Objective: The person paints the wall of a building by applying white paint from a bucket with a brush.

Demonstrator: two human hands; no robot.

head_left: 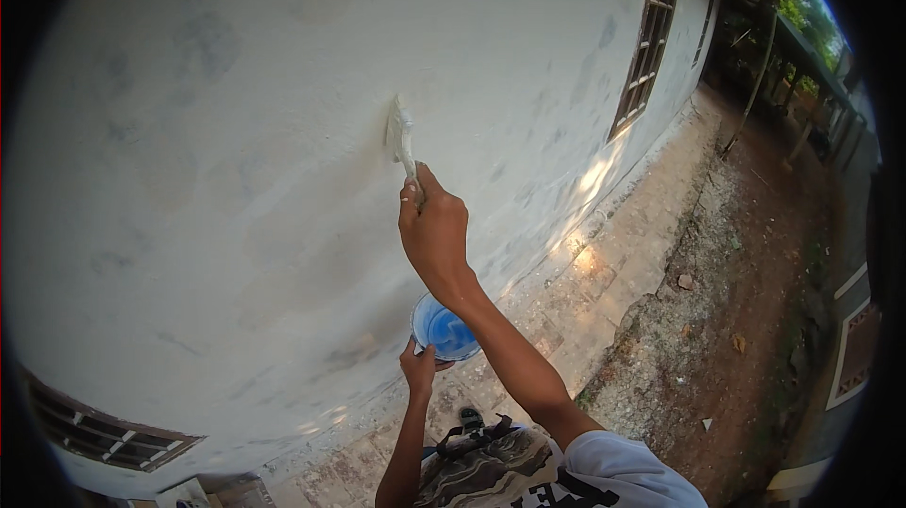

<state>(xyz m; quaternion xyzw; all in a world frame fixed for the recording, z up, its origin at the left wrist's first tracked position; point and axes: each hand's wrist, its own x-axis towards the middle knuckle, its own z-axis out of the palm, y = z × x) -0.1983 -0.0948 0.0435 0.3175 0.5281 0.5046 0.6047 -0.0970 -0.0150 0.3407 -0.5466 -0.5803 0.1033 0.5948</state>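
Note:
A paintbrush [400,131] coated in white stands with its bristle end against or very close to the pale wall [283,65]. My right hand [437,230] is closed around its handle, the arm stretched up and forward. Lower down, my left hand [419,365] grips the rim and side of a round blue tub [447,332] with white smears inside. My right wrist and forearm cover part of the tub's right edge. Grey, patchy stains show on the wall around the brush.
Barred windows break the wall at the far right [648,41] and lower left [109,434]. A tiled walkway [547,357] runs along its foot, ending in a rough edge beside bare soil [755,253]. Behind stands a leaning pole [755,83]. A stone [685,281] lies near the walkway.

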